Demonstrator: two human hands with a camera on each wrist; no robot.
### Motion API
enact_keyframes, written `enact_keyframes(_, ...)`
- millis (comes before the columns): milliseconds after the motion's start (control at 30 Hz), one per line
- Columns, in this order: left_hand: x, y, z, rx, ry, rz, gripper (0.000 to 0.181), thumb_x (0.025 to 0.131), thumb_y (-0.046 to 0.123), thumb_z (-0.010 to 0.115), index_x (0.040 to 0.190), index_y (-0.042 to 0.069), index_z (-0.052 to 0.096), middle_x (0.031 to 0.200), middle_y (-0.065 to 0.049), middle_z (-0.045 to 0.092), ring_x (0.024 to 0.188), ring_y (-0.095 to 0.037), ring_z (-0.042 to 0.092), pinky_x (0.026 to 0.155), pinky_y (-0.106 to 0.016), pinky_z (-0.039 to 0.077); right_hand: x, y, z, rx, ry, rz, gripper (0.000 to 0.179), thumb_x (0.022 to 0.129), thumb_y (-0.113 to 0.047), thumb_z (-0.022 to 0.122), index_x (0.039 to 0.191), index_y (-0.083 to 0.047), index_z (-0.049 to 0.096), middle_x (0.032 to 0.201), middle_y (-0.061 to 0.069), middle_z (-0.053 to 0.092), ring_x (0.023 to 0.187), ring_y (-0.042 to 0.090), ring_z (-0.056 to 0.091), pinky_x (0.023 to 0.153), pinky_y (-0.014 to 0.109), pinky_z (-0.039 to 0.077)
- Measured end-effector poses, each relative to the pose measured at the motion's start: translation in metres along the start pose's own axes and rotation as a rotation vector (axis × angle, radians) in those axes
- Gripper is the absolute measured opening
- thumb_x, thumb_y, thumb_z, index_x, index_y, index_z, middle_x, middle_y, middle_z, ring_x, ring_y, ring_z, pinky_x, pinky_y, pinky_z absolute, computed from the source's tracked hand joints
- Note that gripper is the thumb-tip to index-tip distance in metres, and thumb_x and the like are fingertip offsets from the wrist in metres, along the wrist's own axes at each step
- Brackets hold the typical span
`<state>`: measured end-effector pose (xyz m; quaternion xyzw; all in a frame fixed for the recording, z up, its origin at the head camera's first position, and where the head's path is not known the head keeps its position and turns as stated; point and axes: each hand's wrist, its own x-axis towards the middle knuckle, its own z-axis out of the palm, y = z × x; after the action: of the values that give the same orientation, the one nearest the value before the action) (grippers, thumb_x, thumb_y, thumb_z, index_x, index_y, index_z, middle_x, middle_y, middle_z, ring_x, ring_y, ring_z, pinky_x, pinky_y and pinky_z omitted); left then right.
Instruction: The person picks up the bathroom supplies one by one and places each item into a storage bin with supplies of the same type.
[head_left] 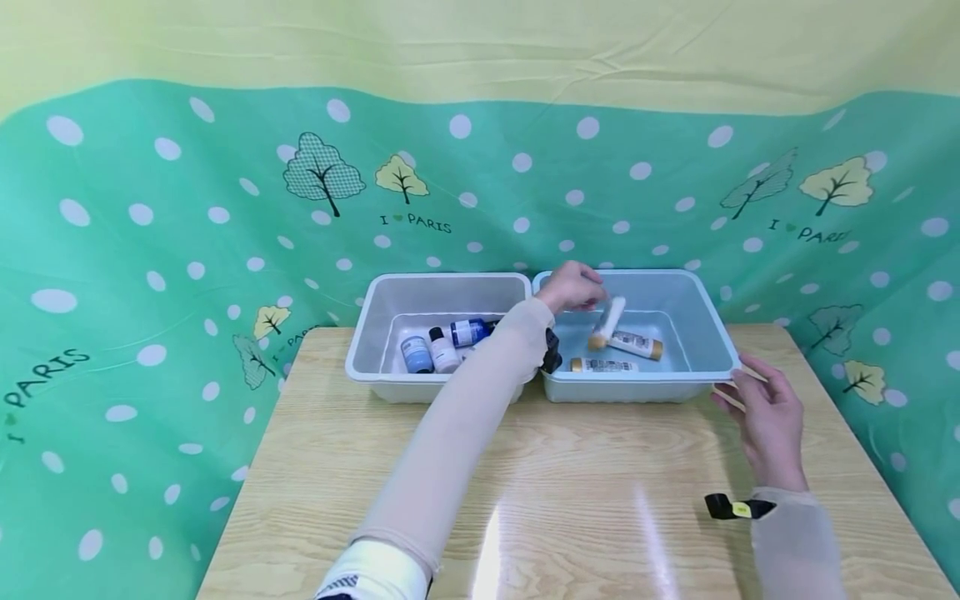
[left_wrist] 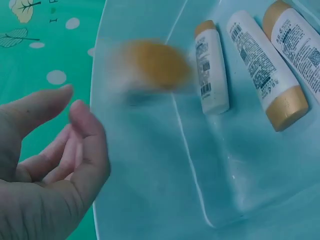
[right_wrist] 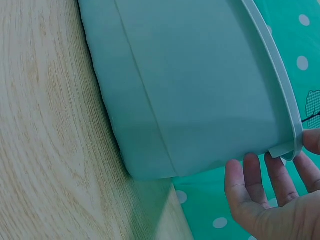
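My left hand (head_left: 573, 287) hangs over the left part of the light blue bin (head_left: 637, 388) on the right. In the left wrist view the thumb and index finger (left_wrist: 90, 145) stand apart with nothing between them. Just beyond the fingers a white bottle with a gold cap (left_wrist: 155, 67), blurred by motion, is in mid-air, tilted cap down in the head view. Several similar white bottles (left_wrist: 212, 70) lie on the bin floor. My right hand (head_left: 768, 417) grips the bin's near right corner, thumb at the rim and fingers (right_wrist: 282, 180) beneath it.
A second, greyish bin (head_left: 405, 390) stands close against the first on the left. It holds a light blue bottle (head_left: 416, 356), a white bottle with a black cap (head_left: 443, 352) and a dark blue bottle (head_left: 469, 332); my left forearm hides part of it. Behind the wooden table (head_left: 585, 475) hangs a green curtain (head_left: 480, 183).
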<state>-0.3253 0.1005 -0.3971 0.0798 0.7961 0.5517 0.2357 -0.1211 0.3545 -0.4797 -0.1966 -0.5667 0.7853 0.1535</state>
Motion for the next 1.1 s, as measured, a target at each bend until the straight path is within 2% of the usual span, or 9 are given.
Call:
enact_keyframes(167, -0.001, 0.002, -0.002, -0.038, 0.04, 0.019, 0.035, 0.091, 0.007, 0.074, 0.124, 0.0, 0.066, 0.098, -0.004, 0.069, 0.088, -0.021, 0.069, 0.068, -0.025, 0.06, 0.001, 0.0, 0.0, -0.009, 0.007, -0.001, 0.049, 0.093, -0.016, 0.074, 0.139, -0.011, 0.057, 0.116, 0.003, 0.065, 0.093, 0.019, 0.071, 0.079, 0.034, 0.058)
enact_keyframes(333, -0.002, 0.003, -0.005, -0.052, 0.05, 0.015, 0.036, 0.09, 0.007, 0.075, 0.125, -0.001, 0.065, 0.1, -0.006, 0.07, 0.1, -0.025, 0.069, 0.074, -0.029, 0.061, 0.003, -0.002, 0.0, -0.024, 0.014, 0.004, 0.049, 0.094, -0.018, 0.073, 0.14, -0.012, 0.056, 0.118, 0.002, 0.064, 0.094, 0.019, 0.071, 0.079, 0.033, 0.058)
enact_keyframes(600, -0.005, 0.003, -0.007, -0.038, 0.088, -0.023, 0.029, 0.089, 0.009, 0.077, 0.117, 0.004, 0.068, 0.1, -0.005, 0.069, 0.087, -0.018, 0.068, 0.07, -0.027, 0.061, 0.004, -0.001, 0.0, -0.023, 0.015, 0.005, 0.049, 0.094, -0.018, 0.073, 0.14, -0.012, 0.056, 0.118, 0.002, 0.064, 0.093, 0.017, 0.071, 0.078, 0.033, 0.058)
enact_keyframes(733, -0.007, 0.001, -0.01, -0.05, 0.089, -0.016, 0.027, 0.089, 0.009, 0.077, 0.114, 0.004, 0.068, 0.098, -0.004, 0.069, 0.09, -0.021, 0.069, 0.068, -0.026, 0.06, 0.004, -0.001, 0.001, -0.025, 0.01, 0.011, 0.05, 0.094, -0.019, 0.073, 0.141, -0.012, 0.056, 0.119, 0.002, 0.063, 0.094, 0.017, 0.07, 0.08, 0.032, 0.057)
enact_keyframes(900, -0.01, 0.0, -0.016, -0.127, 0.031, 0.022, 0.033, 0.09, 0.008, 0.076, 0.12, 0.0, 0.066, 0.098, -0.007, 0.07, 0.1, -0.029, 0.069, 0.074, -0.031, 0.061, 0.004, -0.005, 0.002, -0.015, 0.023, 0.016, 0.052, 0.093, -0.017, 0.073, 0.141, -0.01, 0.056, 0.118, 0.003, 0.063, 0.093, 0.016, 0.07, 0.08, 0.028, 0.057)
enact_keyframes(1100, -0.022, 0.004, -0.023, -0.189, -0.077, 0.068, 0.037, 0.091, 0.012, 0.076, 0.124, 0.001, 0.064, 0.101, -0.009, 0.071, 0.091, -0.023, 0.07, 0.078, -0.033, 0.061, 0.002, -0.008, 0.005, -0.036, 0.131, 0.005, 0.043, 0.093, -0.011, 0.072, 0.134, -0.006, 0.061, 0.11, 0.004, 0.058, 0.087, 0.015, 0.065, 0.073, 0.021, 0.059)
